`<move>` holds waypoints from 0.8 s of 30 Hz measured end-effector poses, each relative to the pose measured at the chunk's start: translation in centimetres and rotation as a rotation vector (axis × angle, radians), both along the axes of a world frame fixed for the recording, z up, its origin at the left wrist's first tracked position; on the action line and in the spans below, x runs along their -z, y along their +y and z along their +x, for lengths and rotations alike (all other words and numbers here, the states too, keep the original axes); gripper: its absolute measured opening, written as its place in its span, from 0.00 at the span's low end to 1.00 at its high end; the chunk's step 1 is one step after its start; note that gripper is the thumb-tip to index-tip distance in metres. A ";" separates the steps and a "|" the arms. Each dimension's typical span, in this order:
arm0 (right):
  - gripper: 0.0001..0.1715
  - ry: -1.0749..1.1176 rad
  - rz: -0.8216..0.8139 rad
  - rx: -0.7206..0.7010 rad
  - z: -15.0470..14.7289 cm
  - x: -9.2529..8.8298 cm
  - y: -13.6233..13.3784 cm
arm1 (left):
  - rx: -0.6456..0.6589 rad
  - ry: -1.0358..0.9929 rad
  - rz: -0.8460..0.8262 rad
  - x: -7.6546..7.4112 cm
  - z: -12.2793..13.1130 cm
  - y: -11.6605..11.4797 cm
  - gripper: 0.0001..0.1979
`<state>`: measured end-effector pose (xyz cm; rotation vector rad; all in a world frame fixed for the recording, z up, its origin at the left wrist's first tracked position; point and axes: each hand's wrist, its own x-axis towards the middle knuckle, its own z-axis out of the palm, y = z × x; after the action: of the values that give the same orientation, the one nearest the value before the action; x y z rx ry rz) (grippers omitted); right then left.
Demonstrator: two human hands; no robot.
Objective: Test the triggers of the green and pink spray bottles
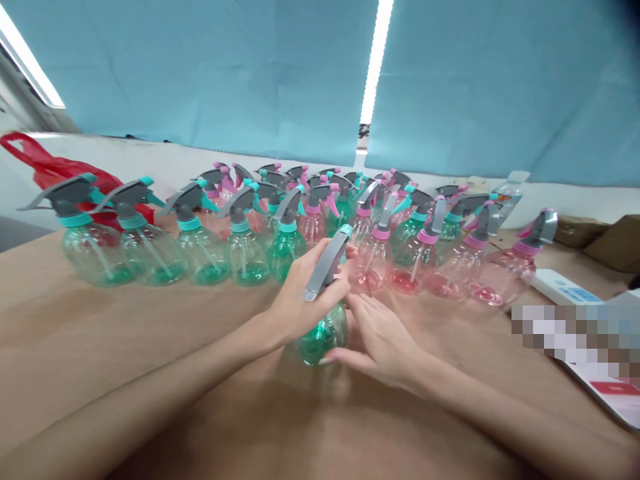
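A green clear spray bottle (320,337) with a grey trigger head stands on the brown table (100,333) in front of me. My left hand (305,293) is wrapped round its neck and pump head. My right hand (375,337) cups the round body from the right side, fingers pressed against it. Behind the bottle stand rows of several like bottles, green ones (200,250) to the left and pink ones (450,267) to the right.
A red plastic bag (55,167) lies at the far left behind the bottles. A white remote-like device (565,290) and papers (610,393) lie at the right. Brown cardboard boxes (615,243) stand at the far right. Blue curtains hang behind.
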<state>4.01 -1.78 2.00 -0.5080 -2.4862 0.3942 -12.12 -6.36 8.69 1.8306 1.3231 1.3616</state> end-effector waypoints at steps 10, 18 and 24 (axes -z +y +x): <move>0.47 -0.332 -0.132 -0.017 3.7 2.7 2.0 | -0.033 0.034 0.016 0.1 -2.0 0.9 0.16; 0.48 -0.316 -0.159 -0.033 3.5 2.5 2.0 | -0.100 0.016 -0.035 -0.6 -1.7 0.4 0.18; 0.46 -0.306 -0.148 -0.049 3.6 2.5 2.1 | -0.099 0.091 -0.030 -0.7 -2.0 0.5 0.10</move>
<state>7.61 0.27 -0.49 -0.6067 -2.7820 0.5600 -14.14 -5.86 9.35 1.8484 1.4899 1.3146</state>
